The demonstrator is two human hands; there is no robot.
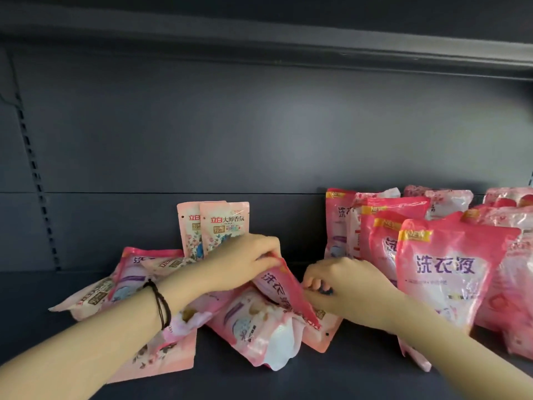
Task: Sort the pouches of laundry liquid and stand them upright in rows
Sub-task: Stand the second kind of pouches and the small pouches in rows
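Note:
A bright pink pouch (278, 287) with purple lettering lies tilted on top of a loose pile. My left hand (245, 261) pinches its top edge. My right hand (343, 287) grips its right side edge with curled fingers. Under it lie several fallen pouches (256, 327), some bright pink, some pale pink with flowers. Two pale pink flowered pouches (222, 223) stand upright behind my left hand. On the right, a row of bright pink pouches (450, 269) stands upright, one behind another.
Everything sits on a dark shelf board (259, 379) with a dark back panel (202, 134). Another shelf (288, 39) hangs overhead. More pink pouches (510, 220) crowd the far right. The shelf's left end holds bare board (31, 307).

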